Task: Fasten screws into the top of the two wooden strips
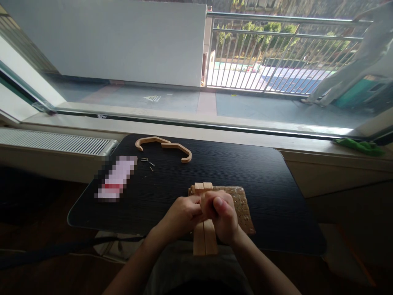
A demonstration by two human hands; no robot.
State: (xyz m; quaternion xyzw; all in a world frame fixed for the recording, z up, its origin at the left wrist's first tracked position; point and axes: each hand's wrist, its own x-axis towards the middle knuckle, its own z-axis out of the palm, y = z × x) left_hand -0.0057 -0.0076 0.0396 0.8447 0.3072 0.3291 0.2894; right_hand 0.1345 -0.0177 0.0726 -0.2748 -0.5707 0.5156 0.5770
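Note:
Two pale wooden strips [205, 239] lie side by side, their near ends sticking out over the table's front edge and their far ends curved. Beneath them is a brown pad [242, 205] with a shiny, dented surface. My left hand [184, 215] is at the strips' left side, fingers bent in over them and partly hidden by the other hand. Above the strips, my right hand [223, 213] is closed in a fist with the thumb on top. What either hand's fingers hold is hidden from view.
Two hooked wooden pieces [181, 148] lie at the back of the black table [245, 164]. Several small screws [147, 160] and a blurred pink-white packet [118, 178] are at the left. A radiator [58, 141], a window and a green cloth [359, 146] border the table; a person stands outside.

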